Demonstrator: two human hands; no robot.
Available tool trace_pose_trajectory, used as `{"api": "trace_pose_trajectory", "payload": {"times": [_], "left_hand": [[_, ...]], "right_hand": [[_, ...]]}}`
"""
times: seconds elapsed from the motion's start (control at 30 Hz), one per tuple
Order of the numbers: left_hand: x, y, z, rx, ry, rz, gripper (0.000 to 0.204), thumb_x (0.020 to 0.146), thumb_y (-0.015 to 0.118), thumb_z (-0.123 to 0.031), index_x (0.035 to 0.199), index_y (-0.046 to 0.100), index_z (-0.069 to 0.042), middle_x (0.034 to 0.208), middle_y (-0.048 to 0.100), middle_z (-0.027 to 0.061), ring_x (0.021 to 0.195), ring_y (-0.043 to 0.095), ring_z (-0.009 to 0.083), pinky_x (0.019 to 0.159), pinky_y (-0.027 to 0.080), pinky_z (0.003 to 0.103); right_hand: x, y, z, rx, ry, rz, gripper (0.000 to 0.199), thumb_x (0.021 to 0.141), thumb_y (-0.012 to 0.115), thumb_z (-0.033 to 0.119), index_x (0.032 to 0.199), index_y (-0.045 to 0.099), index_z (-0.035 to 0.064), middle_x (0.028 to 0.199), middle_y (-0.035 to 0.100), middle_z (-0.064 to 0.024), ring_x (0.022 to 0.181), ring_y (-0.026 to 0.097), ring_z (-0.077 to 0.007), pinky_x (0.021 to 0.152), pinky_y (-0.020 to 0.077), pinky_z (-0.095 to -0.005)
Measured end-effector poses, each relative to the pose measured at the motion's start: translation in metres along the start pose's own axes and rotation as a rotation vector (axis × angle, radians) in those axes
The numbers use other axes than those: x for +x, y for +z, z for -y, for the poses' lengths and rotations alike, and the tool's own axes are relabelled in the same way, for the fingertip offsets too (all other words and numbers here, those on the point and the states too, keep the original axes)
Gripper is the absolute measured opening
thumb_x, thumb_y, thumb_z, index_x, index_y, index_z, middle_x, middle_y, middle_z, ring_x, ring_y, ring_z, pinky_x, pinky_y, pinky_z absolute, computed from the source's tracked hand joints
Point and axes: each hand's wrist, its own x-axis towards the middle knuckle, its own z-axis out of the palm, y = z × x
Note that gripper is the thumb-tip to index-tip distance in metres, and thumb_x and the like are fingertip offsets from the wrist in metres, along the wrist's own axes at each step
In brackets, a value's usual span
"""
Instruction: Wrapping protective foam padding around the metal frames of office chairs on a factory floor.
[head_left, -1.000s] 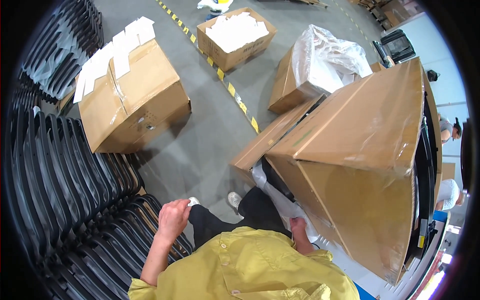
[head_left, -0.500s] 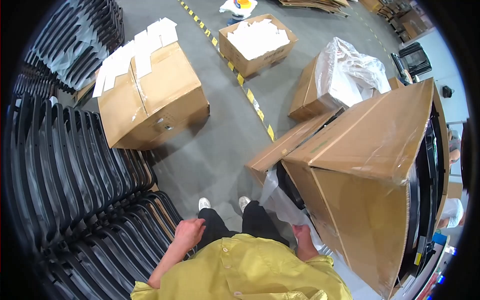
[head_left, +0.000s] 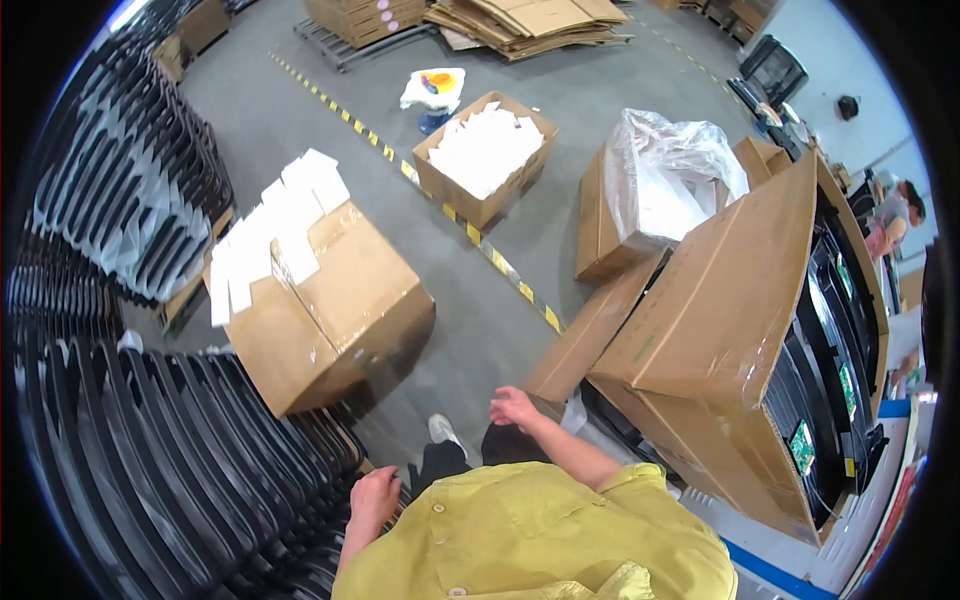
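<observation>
My left hand (head_left: 374, 497) hangs low by the dark trouser leg, fingers curled in. What it holds, if anything, is hidden from above. The stack of black curved frames (head_left: 200, 440) stands just left of it. In front of my body, my right hand (head_left: 514, 409) is raised with its fingers loosely apart and nothing in them. Nearest to that hand is a long brown carton (head_left: 590, 335) on the right. A large closed carton (head_left: 325, 310) stands ahead on the left, with white sheets (head_left: 275, 230) lying on top.
An open carton of white pieces (head_left: 487, 150) stands beyond the yellow-and-black floor tape (head_left: 497, 262). Right of it is a plastic-lined carton (head_left: 603, 230). A big tilted carton (head_left: 715, 300) holds black panels with green circuit boards. Flattened cardboard (head_left: 535, 25) lies far back.
My view has moved and tilted up, showing more of the far floor. My right hand has come up and forward, away from the large carton's side. My left hand stays low and curled.
</observation>
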Motion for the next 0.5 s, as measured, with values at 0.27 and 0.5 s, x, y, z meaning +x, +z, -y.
{"api": "trace_pose_trajectory", "payload": {"times": [0.27,0.5], "left_hand": [[0.103,-0.045,-0.015,0.048,0.011,0.058,0.025,0.074,0.054,-0.022,0.092,0.059,-0.005,0.084,0.059,0.0162,0.079,0.057,0.0319,0.069,0.045,0.039],[0.284,-0.052,-0.085,0.086,-0.128,0.300,0.031,0.074,0.055,-0.026,0.097,0.058,-0.006,0.084,0.060,0.0154,0.081,0.058,0.0295,0.071,0.045,0.037]], "right_hand": [[0.158,-0.094,0.170,-0.045,-0.254,-0.704,0.049,0.066,0.058,0.012,0.111,0.044,-0.0010,0.105,0.052,-0.0230,0.101,0.049,-0.0346,0.085,0.0404,-0.0348],[0.194,-0.282,0.352,-0.628,-0.422,-1.344,0.051,0.066,0.057,0.007,0.113,0.040,-0.0009,0.104,0.052,-0.0220,0.097,0.051,-0.0327,0.081,0.0419,-0.0390]]}}
